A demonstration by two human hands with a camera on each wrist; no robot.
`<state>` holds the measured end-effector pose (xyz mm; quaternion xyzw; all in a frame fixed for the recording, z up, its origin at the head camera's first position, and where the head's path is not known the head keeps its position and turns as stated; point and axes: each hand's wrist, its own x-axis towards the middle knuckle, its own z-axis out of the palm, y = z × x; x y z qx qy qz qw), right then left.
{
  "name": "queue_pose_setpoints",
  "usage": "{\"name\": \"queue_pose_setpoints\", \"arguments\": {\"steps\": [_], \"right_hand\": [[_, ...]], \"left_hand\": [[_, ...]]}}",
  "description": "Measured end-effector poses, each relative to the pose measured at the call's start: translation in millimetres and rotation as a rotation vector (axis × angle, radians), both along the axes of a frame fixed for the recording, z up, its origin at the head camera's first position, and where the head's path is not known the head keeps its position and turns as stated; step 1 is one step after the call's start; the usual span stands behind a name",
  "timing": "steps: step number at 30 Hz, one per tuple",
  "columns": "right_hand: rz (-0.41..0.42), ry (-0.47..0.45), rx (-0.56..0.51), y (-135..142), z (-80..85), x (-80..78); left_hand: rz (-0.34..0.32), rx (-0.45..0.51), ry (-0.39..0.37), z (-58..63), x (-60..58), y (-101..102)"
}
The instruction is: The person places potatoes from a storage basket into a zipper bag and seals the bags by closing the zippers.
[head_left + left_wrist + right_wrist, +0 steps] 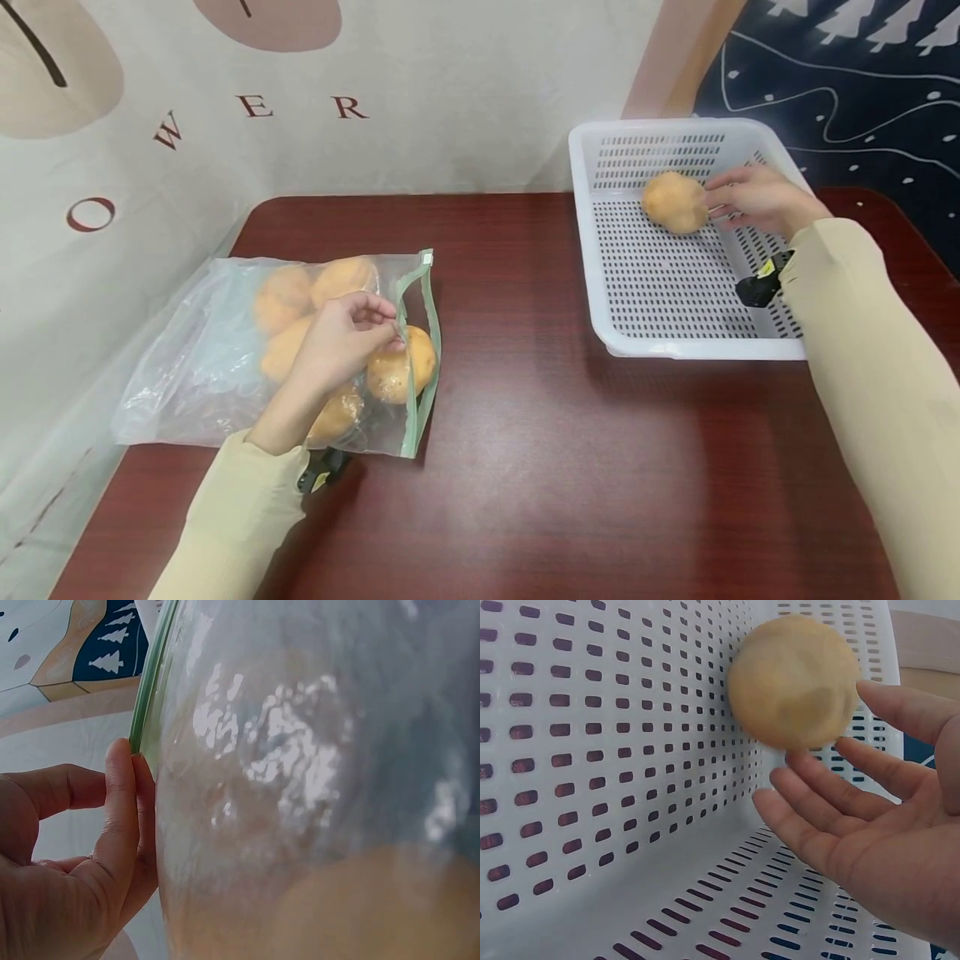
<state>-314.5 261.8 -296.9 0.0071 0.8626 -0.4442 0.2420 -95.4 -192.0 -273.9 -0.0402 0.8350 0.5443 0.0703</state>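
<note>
A clear zip bag with a green zip edge lies on the left of the table, several yellowish potatoes inside it. My left hand pinches the bag's rim beside the green zip strip; one potato sits just within the mouth. At the right, my right hand reaches over the white basket with its fingers spread. A single potato is in that basket, right at those fingertips. Whether they touch it I cannot tell.
The basket has slotted walls and stands at the back right of the dark red table. A pale printed cloth hangs behind the table, and a dark blue one with white trees is at the right.
</note>
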Motion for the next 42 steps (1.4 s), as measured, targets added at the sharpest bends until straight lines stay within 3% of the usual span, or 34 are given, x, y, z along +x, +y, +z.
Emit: {"name": "queue_pose_setpoints", "arguments": {"steps": [6, 14, 21, 30, 42], "right_hand": [[0.025, 0.017, -0.039, -8.0, 0.2, 1.4], [0.033, 0.069, 0.059, -22.6, -1.9, 3.1], [0.015, 0.121, 0.074, -30.9, -1.1, 4.9], [0.050, 0.129, 0.123, -37.9, -1.6, 5.7], [0.042, 0.082, 0.010, -38.8, 2.3, 7.9]], "left_hand": [[0.000, -0.002, -0.004, 0.6, -0.1, 0.5], [0.003, 0.013, -0.014, 1.1, 0.1, 1.2], [0.007, 0.026, -0.013, 0.7, -0.6, 0.2], [0.004, 0.018, -0.019, 1.5, 0.5, 0.4], [0.005, 0.031, -0.015, 0.7, 0.3, 0.0]]}}
